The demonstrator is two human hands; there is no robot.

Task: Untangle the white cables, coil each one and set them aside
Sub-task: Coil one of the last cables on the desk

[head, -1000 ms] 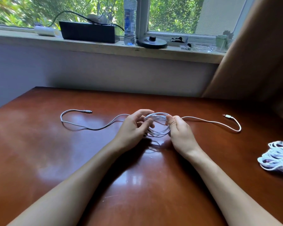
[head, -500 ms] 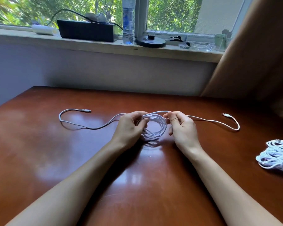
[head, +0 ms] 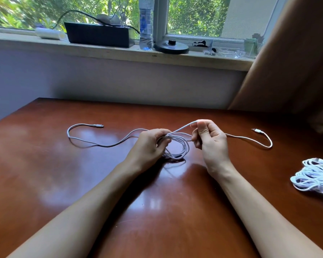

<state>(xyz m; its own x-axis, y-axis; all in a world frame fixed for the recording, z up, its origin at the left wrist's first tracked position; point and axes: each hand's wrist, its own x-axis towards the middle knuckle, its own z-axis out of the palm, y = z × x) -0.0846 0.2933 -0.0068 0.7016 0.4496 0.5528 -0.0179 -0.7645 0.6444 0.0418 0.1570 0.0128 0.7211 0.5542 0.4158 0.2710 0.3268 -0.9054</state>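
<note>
The left grip (head: pixel 149 144) is curled round the gathered loops of a white cable (head: pixel 186 148), clamped on their left side. The right grip (head: pixel 210 140) pinches a single strand of the same cable between thumb and fingertips, holding it raised above the loops. The bottom of the loops rests on the brown worktop (head: pixel 101 183) between the two wrists. One loose tail snakes away to the left and ends in a connector (head: pixel 99 125) lying flat. The other tail runs right, bends back and ends in a second connector (head: pixel 256 130). Well apart, at the right edge of the worktop, lies a bundle of white cables (head: pixel 313 177). Beyond, on the windowsill (head: pixel 119 53), stand a black box (head: pixel 99 35), a water bottle (head: pixel 146 25) and a round black base (head: pixel 171 47).
</note>
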